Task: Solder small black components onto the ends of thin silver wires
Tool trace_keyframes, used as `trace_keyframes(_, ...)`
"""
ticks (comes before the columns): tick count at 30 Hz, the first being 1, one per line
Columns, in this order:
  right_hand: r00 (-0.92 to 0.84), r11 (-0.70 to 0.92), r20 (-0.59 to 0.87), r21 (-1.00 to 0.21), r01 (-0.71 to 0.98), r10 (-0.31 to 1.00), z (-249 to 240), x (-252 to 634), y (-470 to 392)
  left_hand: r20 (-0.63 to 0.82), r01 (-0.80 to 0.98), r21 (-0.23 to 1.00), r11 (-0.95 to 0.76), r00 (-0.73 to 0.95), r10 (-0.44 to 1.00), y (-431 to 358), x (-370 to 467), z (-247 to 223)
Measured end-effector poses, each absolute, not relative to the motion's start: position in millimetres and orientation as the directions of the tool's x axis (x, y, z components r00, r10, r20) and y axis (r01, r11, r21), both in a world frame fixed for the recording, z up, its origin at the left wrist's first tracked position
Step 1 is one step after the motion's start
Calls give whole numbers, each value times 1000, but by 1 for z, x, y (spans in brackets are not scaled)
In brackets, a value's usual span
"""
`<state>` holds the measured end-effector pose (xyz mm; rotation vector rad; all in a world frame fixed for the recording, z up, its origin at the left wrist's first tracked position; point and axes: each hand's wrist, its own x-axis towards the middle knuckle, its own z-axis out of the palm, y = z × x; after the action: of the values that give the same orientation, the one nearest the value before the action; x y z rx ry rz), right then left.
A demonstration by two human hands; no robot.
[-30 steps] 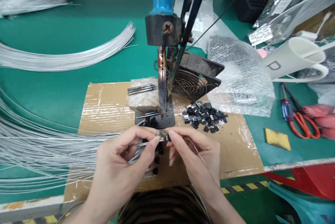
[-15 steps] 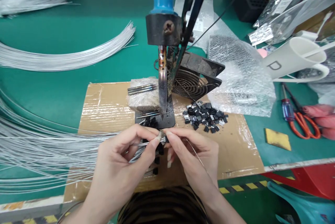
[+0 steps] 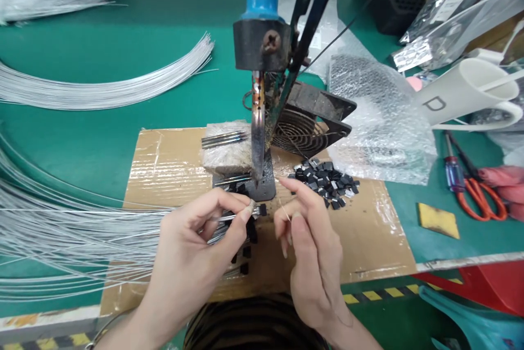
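My left hand (image 3: 204,246) pinches thin grey wires whose end carries a small black connector (image 3: 262,209), just below the soldering iron tip (image 3: 257,167). To the right of the connector, my right hand (image 3: 313,246) has its index finger raised, with a thin strand of solder wire (image 3: 284,211) held between its other fingers and thumb. A bundle of grey wires (image 3: 82,230) runs leftward under my left hand. More black connectors lie beneath my left fingertips. A pile of small black connectors (image 3: 325,181) sits on the cardboard (image 3: 368,230), beyond my right hand.
Behind the iron stand a wrapped block (image 3: 226,156) and a black fan (image 3: 311,120). Bubble wrap (image 3: 376,110), a white mug (image 3: 466,90), orange-handled scissors (image 3: 481,202) and a yellow sponge (image 3: 439,220) are on the right. Another wire bundle (image 3: 114,93) lies at the back left.
My right hand has come away from the connector, moving right, and its index finger has lifted. My left hand keeps its pinch on the wires. The view has shifted slightly.
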<state>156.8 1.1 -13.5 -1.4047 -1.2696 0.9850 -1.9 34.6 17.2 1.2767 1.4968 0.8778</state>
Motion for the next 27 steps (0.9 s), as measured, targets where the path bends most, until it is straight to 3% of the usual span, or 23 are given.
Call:
trace_keyframes(3, 91, -16, 1, -983, 182, 996, -13, 158, 0, -185, 294, 939, 180, -13, 983, 36, -2, 17)
trace_keyframes(9, 115, 56, 95, -951, 306, 989, -15, 165, 2, -150, 318, 936, 152, -30, 988, 40, -1, 17)
trace_keyframes(20, 52, 31, 31, -1000, 5, 998, -3, 163, 15, -124, 317, 940, 128, -33, 992, 46, -1, 15)
trace_keyframes(27, 95, 1, -6, -997, -78, 995, 2, 160, 22, -109, 335, 934, 124, -62, 992, 49, 1, 18)
